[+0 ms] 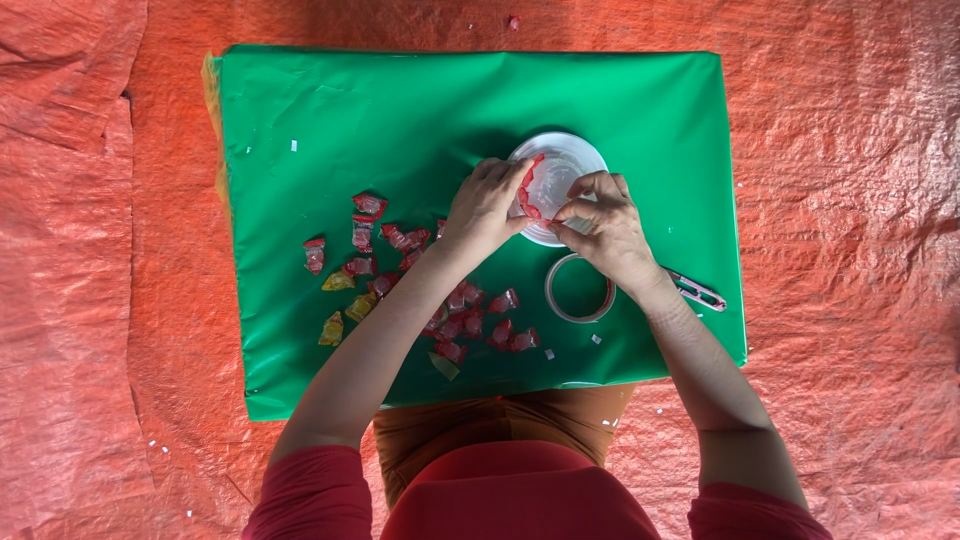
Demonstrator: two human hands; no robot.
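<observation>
Left hand [484,208] gripping the rim of a clear plastic cup [565,165] on the green table [400,110], fingers closed on a red wrapped candy [527,190]. Right hand [605,232] pinching the cup's near edge. Loose candies [400,270], tape roll [579,288] and small cutter [697,291] nearby.

Board [400,110] lies on floor sheet [850,200], centre of view, person seated at near edge.
- Cup [570,160]: on board, right of centre; L hand [485,205] on its left side, R hand [605,225] on its near-right side; a wrapped sweet [528,190] at the rim btwn them.
- Tape roll [578,290]: flat on board, just nearer than cup, under R wrist.
- Snips [697,291]: right of tape roll, near board's right edge.
- Loose sweets [400,280]: scattered on board left of cup & tape, partly under L forearm.
</observation>
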